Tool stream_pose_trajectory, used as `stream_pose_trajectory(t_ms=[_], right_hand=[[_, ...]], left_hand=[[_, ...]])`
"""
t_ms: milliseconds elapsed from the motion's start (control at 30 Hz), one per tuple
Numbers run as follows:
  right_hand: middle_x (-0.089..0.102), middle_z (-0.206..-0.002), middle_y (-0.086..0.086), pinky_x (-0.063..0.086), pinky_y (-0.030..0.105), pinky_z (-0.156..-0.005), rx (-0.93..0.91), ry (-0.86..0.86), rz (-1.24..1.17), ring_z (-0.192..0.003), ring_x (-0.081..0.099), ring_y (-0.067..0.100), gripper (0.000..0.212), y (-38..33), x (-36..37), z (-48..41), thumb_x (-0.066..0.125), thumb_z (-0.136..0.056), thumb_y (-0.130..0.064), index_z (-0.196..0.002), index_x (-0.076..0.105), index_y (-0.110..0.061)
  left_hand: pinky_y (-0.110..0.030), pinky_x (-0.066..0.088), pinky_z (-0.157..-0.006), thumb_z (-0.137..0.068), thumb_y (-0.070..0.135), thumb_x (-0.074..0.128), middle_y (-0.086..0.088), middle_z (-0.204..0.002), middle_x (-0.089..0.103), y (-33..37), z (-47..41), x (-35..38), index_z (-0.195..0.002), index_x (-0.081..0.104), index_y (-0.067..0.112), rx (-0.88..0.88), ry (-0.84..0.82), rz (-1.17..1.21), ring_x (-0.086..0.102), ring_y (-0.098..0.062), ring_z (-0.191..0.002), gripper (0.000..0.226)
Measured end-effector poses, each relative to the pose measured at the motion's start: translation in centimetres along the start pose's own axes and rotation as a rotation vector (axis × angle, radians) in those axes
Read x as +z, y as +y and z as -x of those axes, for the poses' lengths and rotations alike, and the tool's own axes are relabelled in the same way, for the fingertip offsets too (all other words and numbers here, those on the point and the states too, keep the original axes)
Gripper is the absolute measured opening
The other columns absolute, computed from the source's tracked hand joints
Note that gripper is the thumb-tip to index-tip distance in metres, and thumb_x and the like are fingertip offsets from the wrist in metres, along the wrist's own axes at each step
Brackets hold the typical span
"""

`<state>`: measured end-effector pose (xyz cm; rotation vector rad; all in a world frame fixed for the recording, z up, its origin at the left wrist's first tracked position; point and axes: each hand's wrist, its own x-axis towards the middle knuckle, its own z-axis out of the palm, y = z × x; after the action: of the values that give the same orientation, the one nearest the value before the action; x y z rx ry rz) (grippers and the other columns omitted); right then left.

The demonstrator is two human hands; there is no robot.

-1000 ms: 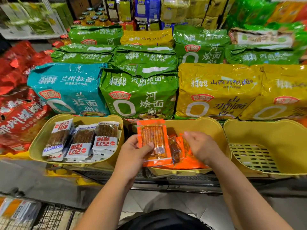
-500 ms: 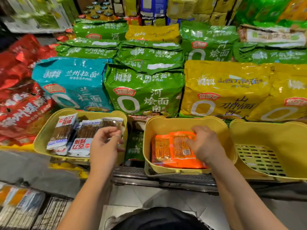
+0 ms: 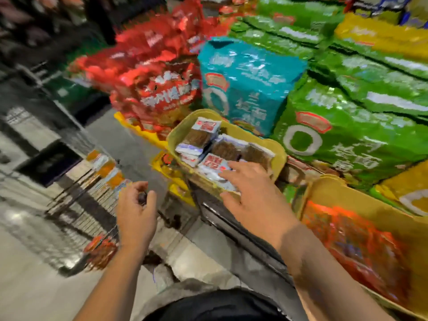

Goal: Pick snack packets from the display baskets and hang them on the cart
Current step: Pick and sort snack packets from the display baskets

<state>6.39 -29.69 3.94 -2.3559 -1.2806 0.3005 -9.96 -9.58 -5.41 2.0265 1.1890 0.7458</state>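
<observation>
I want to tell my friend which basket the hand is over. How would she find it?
Find the big teal noodle bag in the stacked display. Right in front of it sits a yellow basket. Unlike the neighbouring basket of orange packets, it holds brown-and-white packets, with the right hand over them.

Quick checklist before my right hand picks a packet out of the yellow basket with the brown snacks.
1. Right hand over the brown packets in the yellow basket: ok.
2. Packet gripped: not ok; fingers spread straight, nothing pinched.
3. Left hand free: cannot tell; fingers curled, picture blurred.
4. Cart close on the left: ok, probably within reach; orange packets hang on it.
</observation>
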Motion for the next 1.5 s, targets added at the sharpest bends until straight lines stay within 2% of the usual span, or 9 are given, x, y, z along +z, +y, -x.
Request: stream_pose_trajectory(t_ms=[67, 267, 500, 600, 833, 1000, 1167, 1300, 1500], right_hand=[[0.041, -0.154, -0.003, 0.026, 0.038, -0.119, -0.078, -0.073, 0.030, -0.143, 0.026, 0.020, 0.043, -2.3, 1.5, -2.1, 0.056, -0.100, -0.037, -0.142, 0.054, -0.027], [0.045, -0.151, 0.000, 0.029, 0.036, -0.116, -0.293, -0.210, 0.054, -0.141, 0.034, 0.023, 0.043, -9.4, 7.4, -7.9, 0.059, -0.098, -0.037, -0.138, 0.058, -0.022], [0.044, -0.153, 0.004, 0.026, 0.034, -0.117, -0.393, -0.460, 0.133, -0.142, 0.035, 0.025, 0.048, -20.2, 15.0, -14.2, 0.060, -0.099, -0.034, -0.144, 0.053, -0.020], [0.048, -0.149, 0.005, 0.026, 0.030, -0.112, -0.413, -0.543, 0.210, -0.138, 0.039, 0.024, 0.047, -24.4, 18.3, -16.3, 0.056, -0.101, -0.034, -0.145, 0.051, -0.019], [0.061, -0.129, 0.010, 0.043, 0.039, -0.102, -0.352, -0.754, 0.292, -0.121, 0.055, 0.027, 0.038, -29.4, 27.1, -19.4, 0.061, -0.096, -0.031, -0.127, 0.063, -0.009], [0.055, -0.143, 0.006, 0.039, 0.036, -0.109, -0.250, -0.896, 0.323, -0.133, 0.047, 0.025, 0.049, -30.0, 32.6, -21.6, 0.061, -0.096, -0.036, -0.141, 0.053, -0.018], [0.052, -0.147, 0.006, 0.044, 0.037, -0.106, -0.121, -1.014, 0.358, -0.132, 0.050, 0.026, 0.056, -29.3, 38.6, -23.9, 0.064, -0.095, -0.034, -0.147, 0.045, -0.024], [0.050, -0.149, 0.008, 0.046, 0.033, -0.096, -0.050, -1.136, 0.342, -0.128, 0.054, 0.028, 0.061, -28.0, 44.4, -25.5, 0.060, -0.098, -0.032, -0.153, 0.036, -0.023], [0.052, -0.144, 0.005, 0.049, 0.036, -0.096, 0.135, -1.267, 0.266, -0.118, 0.056, 0.022, 0.064, -25.6, 53.9, -27.0, 0.065, -0.095, -0.038, -0.151, 0.038, -0.026]], left_hand=[[-0.049, 0.051, -0.088, -0.095, 0.030, 0.062, -0.008, -0.109, 0.061, -3.3, -0.5, -2.1, -0.117, 0.064, 0.014, -0.093, -0.011, -0.134, 0.060, -0.030, -0.099, 0.027], [-0.047, 0.044, -0.098, -0.096, 0.024, 0.065, -0.014, -0.121, 0.061, -12.4, -0.7, -9.4, -0.124, 0.065, 0.010, -0.319, 0.040, -0.332, 0.055, -0.035, -0.115, 0.032], [-0.047, 0.044, -0.097, -0.094, 0.036, 0.063, -0.017, -0.121, 0.063, -23.3, -2.3, -17.9, -0.127, 0.063, 0.015, -0.583, 0.051, -0.462, 0.054, -0.038, -0.116, 0.040], [-0.045, 0.040, -0.102, -0.094, 0.032, 0.065, -0.018, -0.129, 0.056, -26.3, -3.5, -20.0, -0.130, 0.060, 0.012, -0.650, 0.084, -0.379, 0.049, -0.039, -0.122, 0.042], [-0.044, 0.040, -0.106, -0.095, 0.034, 0.064, -0.016, -0.139, 0.048, -31.6, -6.2, -21.4, -0.139, 0.050, 0.012, -0.748, 0.000, -0.219, 0.046, -0.035, -0.129, 0.052], [-0.048, 0.043, -0.107, -0.090, 0.031, 0.073, -0.016, -0.147, 0.045, -34.3, -8.5, -20.1, -0.153, 0.030, 0.014, -0.852, 0.057, -0.032, 0.047, -0.036, -0.133, 0.078], [-0.053, 0.042, -0.111, -0.088, 0.033, 0.075, -0.013, -0.155, 0.038, -37.8, -10.5, -16.9, -0.158, 0.013, 0.023, -0.981, 0.075, 0.115, 0.043, -0.036, -0.138, 0.095], [-0.050, 0.047, -0.108, -0.088, 0.031, 0.070, -0.005, -0.152, 0.047, -40.6, -10.7, -14.6, -0.151, 0.015, 0.038, -1.046, 0.145, 0.231, 0.053, -0.028, -0.132, 0.084], [-0.035, 0.052, -0.084, -0.107, 0.027, 0.045, 0.001, -0.120, 0.066, -41.4, -10.3, -12.7, -0.143, 0.041, 0.029, -1.078, 0.329, 0.115, 0.065, -0.022, -0.102, 0.036]])
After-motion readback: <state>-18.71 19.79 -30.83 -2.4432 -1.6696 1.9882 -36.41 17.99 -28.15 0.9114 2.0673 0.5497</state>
